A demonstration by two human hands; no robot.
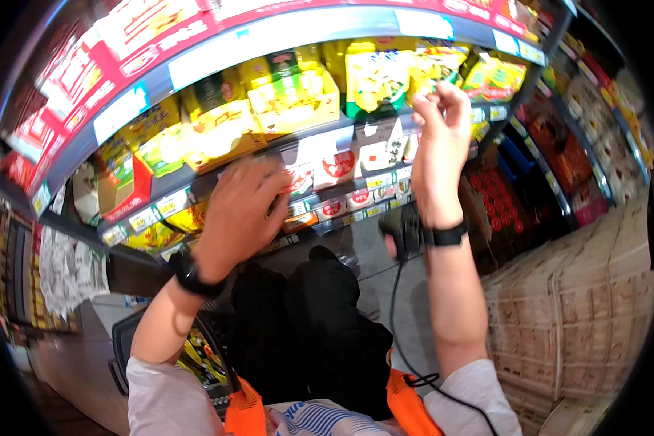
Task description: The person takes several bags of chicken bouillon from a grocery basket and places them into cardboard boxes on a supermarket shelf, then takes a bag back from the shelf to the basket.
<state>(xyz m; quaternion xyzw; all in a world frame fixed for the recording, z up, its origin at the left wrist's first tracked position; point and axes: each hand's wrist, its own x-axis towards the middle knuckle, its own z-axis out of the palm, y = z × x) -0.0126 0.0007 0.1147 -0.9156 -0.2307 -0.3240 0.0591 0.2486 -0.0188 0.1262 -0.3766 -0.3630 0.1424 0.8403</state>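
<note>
My left hand [245,210], blurred, hovers before the shelf's front edge with its thumb apart from the fingers and nothing visible in it. Behind it stand yellow packets in yellow display cartons [226,128]. My right hand [441,136] is raised at the right, fingers curled in front of a yellow and green packet [438,60]. Whether it touches or grips that packet is unclear. Just left of it stands a large yellow and green pouch [379,82]. Both wrists wear black bands.
White cartons [335,166] line the shelf below. A red display box [122,191] stands at the left. Beside my legs sits a dark basket [121,335] holding yellow packets. Strapped cartons [577,305] are stacked on the right. A black cable [395,327] hangs near my right arm.
</note>
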